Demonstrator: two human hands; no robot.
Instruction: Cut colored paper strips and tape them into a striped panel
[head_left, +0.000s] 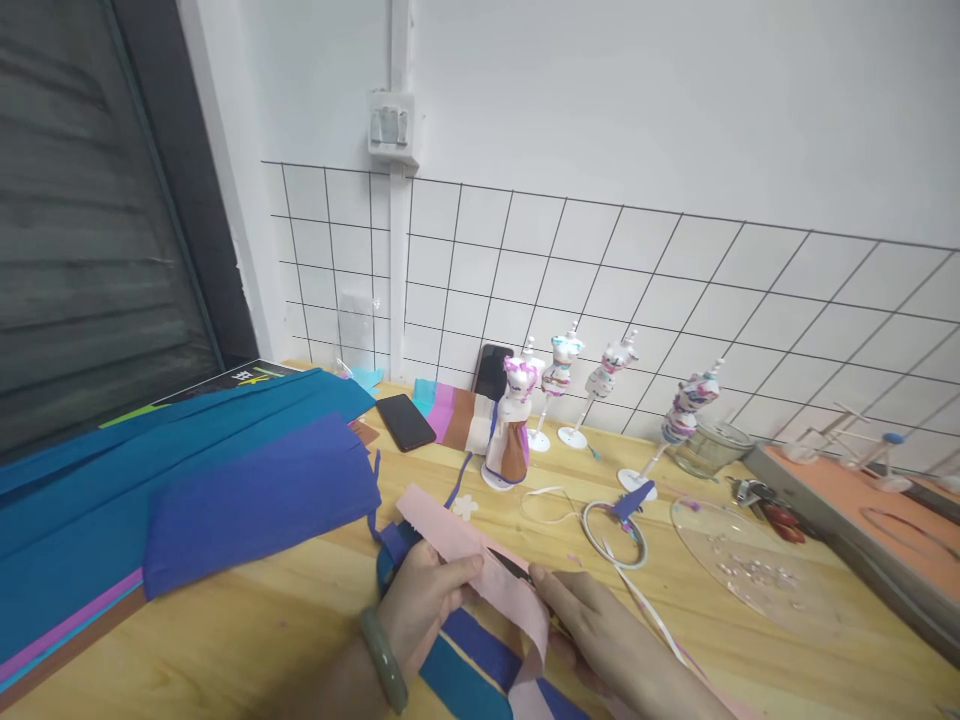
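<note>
My left hand (pixel 429 598), a green bangle (pixel 384 660) at its wrist, pinches a strip of pink crepe paper (pixel 442 528) between thumb and fingers. In my right hand (pixel 581 620) is a pair of scissors (pixel 510 564), its dark blades lying along the pink strip. The strip's lower part curls down between both hands. Beneath it lie purple (pixel 484 645) and teal (pixel 457 685) strips on the wooden table (pixel 300 640). A small dress form (pixel 517 420) wearing a brown, white and purple skirt stands just beyond my hands. The scissors' handles are mostly hidden by my right hand.
Large teal (pixel 247 425) and purple (pixel 262 510) crepe sheets cover the left side. A black phone (pixel 406 422) lies behind. Several more mini dress forms (pixel 690 405) stand along the wall grid. To the right are a tape roll (pixel 615 535), a plate of beads (pixel 757 570) and a glass jar (pixel 709 448).
</note>
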